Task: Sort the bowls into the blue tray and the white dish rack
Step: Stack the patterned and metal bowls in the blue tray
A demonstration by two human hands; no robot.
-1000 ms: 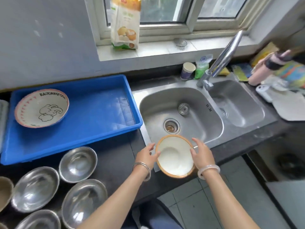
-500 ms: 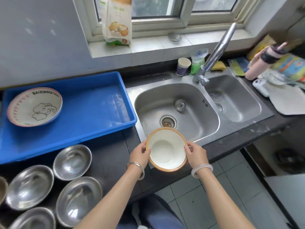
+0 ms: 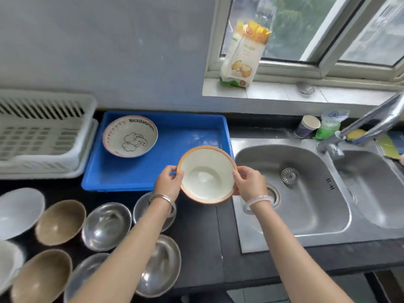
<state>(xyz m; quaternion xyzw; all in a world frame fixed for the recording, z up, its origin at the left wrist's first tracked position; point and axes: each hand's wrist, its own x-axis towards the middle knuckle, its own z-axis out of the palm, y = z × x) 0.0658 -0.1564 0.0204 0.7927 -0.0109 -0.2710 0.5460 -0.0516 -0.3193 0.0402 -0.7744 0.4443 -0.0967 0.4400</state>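
I hold a white bowl with an orange rim (image 3: 206, 174) between both hands, over the near right corner of the blue tray (image 3: 175, 136). My left hand (image 3: 169, 182) grips its left rim and my right hand (image 3: 249, 185) grips its right rim. A printed elephant bowl (image 3: 130, 136) lies in the tray's far left part. The white dish rack (image 3: 39, 136) stands left of the tray. On the dark counter in front lie several steel bowls (image 3: 106, 226) and brown bowls (image 3: 60, 221).
A steel double sink (image 3: 306, 193) with a tap (image 3: 369, 122) lies to the right. A paper cup (image 3: 307, 126), a green bag and a sponge stand behind it. A flour bag (image 3: 243, 53) stands on the windowsill. A pale plate (image 3: 18, 212) lies at the far left.
Both hands carried the orange-rimmed bowl from the sink's front edge leftward and up to the tray's corner. The view swung left, bringing the dish rack and more bowls into sight.
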